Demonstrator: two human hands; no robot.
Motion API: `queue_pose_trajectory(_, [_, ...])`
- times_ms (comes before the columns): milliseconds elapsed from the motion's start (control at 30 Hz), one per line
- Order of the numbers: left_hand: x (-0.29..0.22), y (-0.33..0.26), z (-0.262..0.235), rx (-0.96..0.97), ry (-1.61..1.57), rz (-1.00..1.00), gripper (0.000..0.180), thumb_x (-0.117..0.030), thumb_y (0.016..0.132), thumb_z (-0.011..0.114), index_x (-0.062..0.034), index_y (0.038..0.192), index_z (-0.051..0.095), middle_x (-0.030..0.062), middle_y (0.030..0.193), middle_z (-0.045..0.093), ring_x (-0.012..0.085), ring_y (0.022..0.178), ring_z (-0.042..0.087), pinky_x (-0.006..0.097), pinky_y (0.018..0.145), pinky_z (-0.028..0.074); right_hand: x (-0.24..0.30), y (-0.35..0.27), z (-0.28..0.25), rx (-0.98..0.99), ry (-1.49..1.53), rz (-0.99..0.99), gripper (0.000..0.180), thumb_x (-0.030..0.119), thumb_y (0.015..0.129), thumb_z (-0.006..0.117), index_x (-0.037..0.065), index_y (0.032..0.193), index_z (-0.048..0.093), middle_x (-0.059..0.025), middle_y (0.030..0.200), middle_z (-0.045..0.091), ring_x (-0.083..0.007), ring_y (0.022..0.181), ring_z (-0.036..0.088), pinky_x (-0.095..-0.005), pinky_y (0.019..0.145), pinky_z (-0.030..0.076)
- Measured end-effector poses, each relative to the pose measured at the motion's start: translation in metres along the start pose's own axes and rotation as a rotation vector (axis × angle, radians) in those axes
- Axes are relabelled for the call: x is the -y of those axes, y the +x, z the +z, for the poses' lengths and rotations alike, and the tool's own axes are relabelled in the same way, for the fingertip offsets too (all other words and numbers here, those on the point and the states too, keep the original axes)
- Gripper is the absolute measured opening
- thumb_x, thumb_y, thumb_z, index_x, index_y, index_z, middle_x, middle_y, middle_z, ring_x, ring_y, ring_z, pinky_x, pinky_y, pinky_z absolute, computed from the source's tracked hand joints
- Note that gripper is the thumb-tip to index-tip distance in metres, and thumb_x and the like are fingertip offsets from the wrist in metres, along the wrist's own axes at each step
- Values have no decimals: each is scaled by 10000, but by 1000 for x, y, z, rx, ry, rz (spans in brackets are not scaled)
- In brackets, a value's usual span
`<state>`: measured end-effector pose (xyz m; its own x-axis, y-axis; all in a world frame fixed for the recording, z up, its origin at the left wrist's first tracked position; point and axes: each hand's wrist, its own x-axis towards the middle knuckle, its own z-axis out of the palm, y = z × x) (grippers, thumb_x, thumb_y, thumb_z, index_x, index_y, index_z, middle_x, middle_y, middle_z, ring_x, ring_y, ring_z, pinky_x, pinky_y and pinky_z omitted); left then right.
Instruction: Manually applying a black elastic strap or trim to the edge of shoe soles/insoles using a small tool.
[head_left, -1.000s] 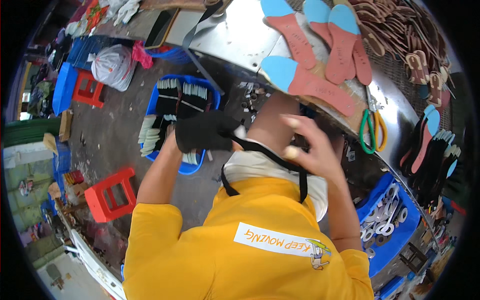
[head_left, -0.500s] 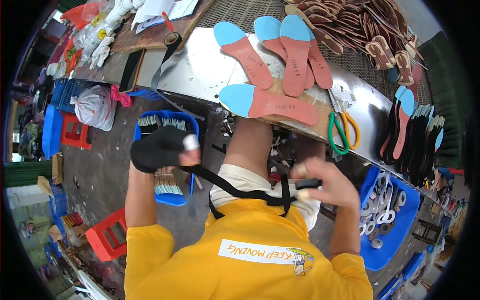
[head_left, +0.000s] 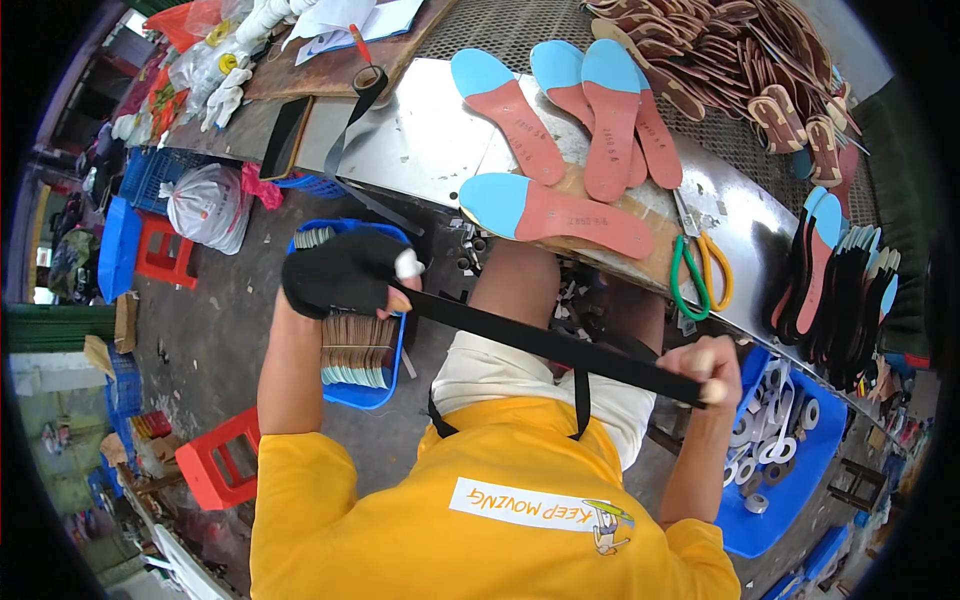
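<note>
A black strap [head_left: 545, 342] is stretched taut across my lap, slanting down from left to right. One end is pinched in my left hand [head_left: 348, 272], which wears a black glove and a white cover on a fingertip. The other end is in the closed fingers of my right hand [head_left: 703, 368], which is bare apart from pale coverings on its fingertips. On the bench edge ahead lie several blue-and-red insoles [head_left: 555, 218]. Scissors [head_left: 690, 270] with green and orange handles rest beside them, points away from me.
A blue crate [head_left: 368, 398] of stacked insoles stands below my left hand. A blue bin [head_left: 790, 500] of tape rolls is at my right. Black insoles [head_left: 850, 290] stand at the bench's right, with brown sandal soles [head_left: 700, 60] piled behind. A red stool [head_left: 215, 460] is at left.
The strap has gone from slack and curved to straight and taut. My right hand has moved outward to the right and closed on its end; my left hand has shifted slightly right.
</note>
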<state>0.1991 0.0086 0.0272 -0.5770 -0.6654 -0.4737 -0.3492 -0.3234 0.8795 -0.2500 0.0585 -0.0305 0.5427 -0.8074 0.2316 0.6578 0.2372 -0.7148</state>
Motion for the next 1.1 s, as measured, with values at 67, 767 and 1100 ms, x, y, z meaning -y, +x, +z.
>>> queue_pose_trajectory(67, [-9,1,-3,-17,246,395,197,-42,747,754,-16,918,660,61,775,646,161,734,648,305,666,498,5,-13,-1,-62,-648,535,227,173,774,738,-5,761,598,-75,697,584,-257,681,574,-387,676,471])
queue_pose_trajectory(767, [-14,124,155,-301,-600,386,211,-20,841,667,-3,1050,643,56,979,681,132,900,631,298,863,497,-47,42,33,-518,-1040,-78,217,69,788,710,6,991,665,-93,887,643,-176,800,618,-296,731,474])
queue_pose_trajectory(1100, [-4,123,161,-281,-521,294,169,-73,915,622,20,1055,625,55,887,668,125,857,632,252,784,494,24,33,-43,-755,-1968,193,329,89,685,645,-27,987,586,-209,921,564,-374,851,577,-438,779,478])
